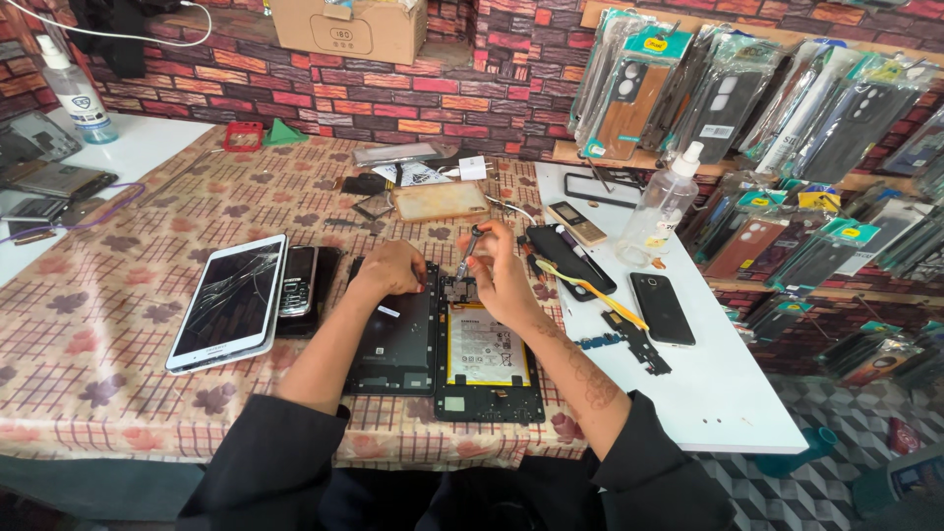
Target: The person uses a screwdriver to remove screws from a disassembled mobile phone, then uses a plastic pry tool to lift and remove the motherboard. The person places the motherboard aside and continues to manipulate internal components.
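The right hand [501, 280] grips a small screwdriver [469, 249] over the opened tablet [487, 359] on the worktop [118, 285], while the left hand [390, 267] rests curled on its black back cover [398, 344]

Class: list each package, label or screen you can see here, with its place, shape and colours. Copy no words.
Tablet: left of hands, white frame, cracked dark screen.
Box: top ledge, brown cardboard.
Case packs: right wall, clear sleeves, teal tops.
Battery: in opened device, white label, yellow edge.
Black phone: right board, dark screen.
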